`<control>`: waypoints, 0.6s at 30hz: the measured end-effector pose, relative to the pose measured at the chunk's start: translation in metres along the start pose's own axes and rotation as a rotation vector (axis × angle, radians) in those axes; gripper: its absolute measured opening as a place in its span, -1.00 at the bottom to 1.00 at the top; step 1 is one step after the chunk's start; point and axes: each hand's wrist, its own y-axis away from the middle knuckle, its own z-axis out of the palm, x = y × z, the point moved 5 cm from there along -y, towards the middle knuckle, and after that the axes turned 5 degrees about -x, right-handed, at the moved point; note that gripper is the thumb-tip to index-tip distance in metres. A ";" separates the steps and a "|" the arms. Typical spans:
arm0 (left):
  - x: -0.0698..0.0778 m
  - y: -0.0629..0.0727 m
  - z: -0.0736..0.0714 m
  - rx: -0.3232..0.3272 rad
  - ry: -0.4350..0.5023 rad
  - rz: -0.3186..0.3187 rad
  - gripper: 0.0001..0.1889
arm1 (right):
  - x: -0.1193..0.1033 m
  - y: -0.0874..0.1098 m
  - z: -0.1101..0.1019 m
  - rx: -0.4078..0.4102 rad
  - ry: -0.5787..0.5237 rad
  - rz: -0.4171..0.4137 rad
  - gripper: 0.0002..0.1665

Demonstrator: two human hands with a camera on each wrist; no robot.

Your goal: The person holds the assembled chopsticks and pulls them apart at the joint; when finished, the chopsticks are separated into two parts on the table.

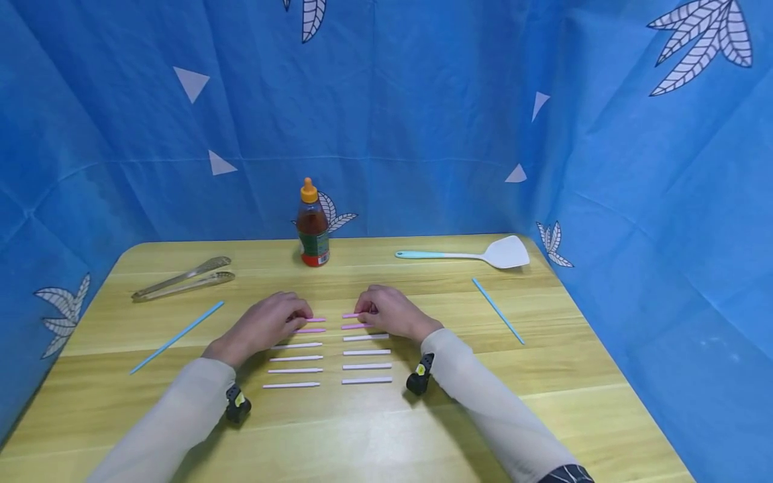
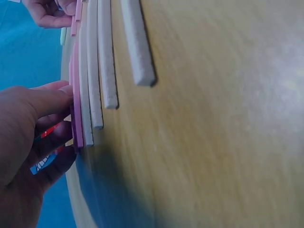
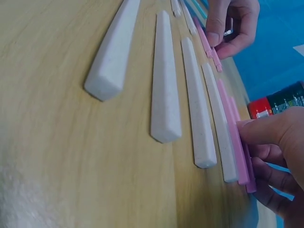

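Two columns of short sticks lie on the table, with pink ones at the far end and white ones nearer. My left hand (image 1: pixel 266 323) is at the two left pink sticks, and its thumb and fingers pinch the farther pink stick (image 1: pixel 317 320). Across the gap, my right hand (image 1: pixel 394 314) pinches the farther right pink stick (image 1: pixel 349 315) between thumb and fingers. Closer to me in each column lies a second pink stick (image 1: pixel 311 330), then several white sticks (image 1: pixel 296 358), roughly parallel. In the right wrist view the right thumb presses the near side of the pair, beside a pink stick (image 3: pixel 232 128).
A sauce bottle (image 1: pixel 314 235) with an orange cap stands at the back. Metal tongs (image 1: pixel 181 280) and a blue stick (image 1: pixel 177 337) lie on the left. To the right are a white spatula (image 1: pixel 506 253) and another blue stick (image 1: pixel 498 310). Blue cloth (image 1: pixel 423 134) hangs behind the wooden table (image 1: pixel 362 436).
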 end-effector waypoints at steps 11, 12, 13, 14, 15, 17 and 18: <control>-0.037 0.042 -0.035 0.126 0.070 -0.050 -0.79 | 0.003 0.002 0.000 0.017 -0.013 -0.004 -0.91; -0.045 0.049 -0.039 0.137 0.069 -0.060 -0.78 | 0.003 0.002 0.000 0.017 -0.013 -0.006 -0.91; -0.053 0.057 -0.043 0.148 0.068 -0.074 -0.77 | 0.003 0.002 0.001 0.017 -0.012 -0.008 -0.91; -0.062 0.065 -0.048 0.157 0.069 -0.095 -0.76 | 0.004 0.002 0.001 0.017 -0.010 -0.011 -0.91; -0.071 0.073 -0.053 0.162 0.070 -0.122 -0.73 | 0.003 0.002 0.001 0.017 -0.010 -0.015 -0.91; -0.090 0.090 -0.063 0.166 0.081 -0.179 -0.68 | 0.003 0.001 0.002 0.018 -0.009 -0.020 -0.91; -0.099 0.098 -0.067 0.166 0.082 -0.208 -0.66 | 0.003 0.001 0.002 0.018 -0.009 -0.023 -0.91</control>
